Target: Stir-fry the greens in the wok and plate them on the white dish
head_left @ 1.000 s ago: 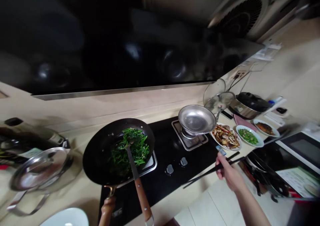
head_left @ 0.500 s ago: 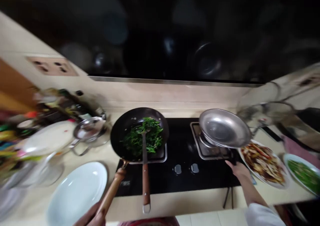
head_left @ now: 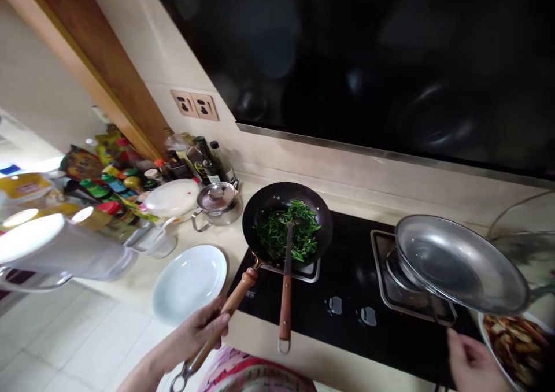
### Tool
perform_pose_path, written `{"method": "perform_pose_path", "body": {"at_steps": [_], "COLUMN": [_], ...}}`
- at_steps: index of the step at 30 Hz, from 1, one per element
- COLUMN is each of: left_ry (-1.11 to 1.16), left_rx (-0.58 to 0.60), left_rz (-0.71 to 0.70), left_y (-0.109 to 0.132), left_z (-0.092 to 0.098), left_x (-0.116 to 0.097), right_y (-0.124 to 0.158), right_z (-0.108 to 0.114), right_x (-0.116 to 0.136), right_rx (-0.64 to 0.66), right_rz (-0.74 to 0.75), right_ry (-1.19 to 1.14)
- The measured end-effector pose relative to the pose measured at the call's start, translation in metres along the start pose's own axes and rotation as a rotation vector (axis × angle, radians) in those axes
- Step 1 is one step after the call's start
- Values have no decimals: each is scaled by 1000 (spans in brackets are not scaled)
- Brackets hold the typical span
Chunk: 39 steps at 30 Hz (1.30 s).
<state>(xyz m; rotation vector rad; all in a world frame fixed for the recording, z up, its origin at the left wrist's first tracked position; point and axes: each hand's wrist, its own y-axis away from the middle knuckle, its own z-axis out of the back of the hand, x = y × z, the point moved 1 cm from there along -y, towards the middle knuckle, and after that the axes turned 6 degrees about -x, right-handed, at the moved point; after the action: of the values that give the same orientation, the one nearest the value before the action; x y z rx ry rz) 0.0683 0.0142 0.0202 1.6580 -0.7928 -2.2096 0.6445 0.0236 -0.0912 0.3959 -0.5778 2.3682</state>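
My left hand (head_left: 207, 329) is wrapped round the wooden handle (head_left: 238, 295) of a black wok (head_left: 255, 207) on the left burner. Cooked leafy greens (head_left: 299, 230) lie in the wok, and a spatula (head_left: 285, 305) with a brown handle rests in them. At the lower right, my right hand (head_left: 474, 360) has its fingers curled in front of a steel pan (head_left: 459, 259) over the right burner. Whether those fingers hold the pan's handle is too dark to tell. Left of the wok, a white plate (head_left: 191, 285) sits bare on the counter.
A dish of cooked food (head_left: 515, 346) is at the far right. A lidded glass pot (head_left: 218, 204), a white oval lid (head_left: 172, 198) and bottles (head_left: 210, 163) are behind the plate. A large pale container (head_left: 65, 247) is at the left. The black hood (head_left: 390, 62) hangs above.
The view has swung left, so the wok and steel pan appear farther right. My left hand and more of its forearm now show fully on the wok handle.
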Motion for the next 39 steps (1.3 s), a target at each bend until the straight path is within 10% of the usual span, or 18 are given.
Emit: {"method": "perform_pose_path", "body": {"at_steps": [6,10,13,18,20,23,27,31,39], "left_ry": [109,208,258,322,340,351,318,258,186], "left_rx": [3,16,60,159,170,201,194,241,201], "left_rz": [7,25,55,7,31,30,-5,-5,-59], "left_y": [-5,-5,-7,-12,-13,-15,-17,-19,-25], "left_z": [2,5,7,10,12,15,21,24,29], "left_x": [14,21,23,24,26,28,30,29,33], "right_y": [145,161,119,36,20,16,41,71,41], "right_z": [26,46,72,81,81,106,157,158,157], "right_x": [228,301,325,350,348,333,325,350,362], "right_rx": [375,251,389,481,515,610,771,779,563], "right_rz": [1192,1381,1188,90,-109,40,595,1043,890], "right_ry": [-337,-150,-389,-926,-1026,-968,-607,-415,-361]}}
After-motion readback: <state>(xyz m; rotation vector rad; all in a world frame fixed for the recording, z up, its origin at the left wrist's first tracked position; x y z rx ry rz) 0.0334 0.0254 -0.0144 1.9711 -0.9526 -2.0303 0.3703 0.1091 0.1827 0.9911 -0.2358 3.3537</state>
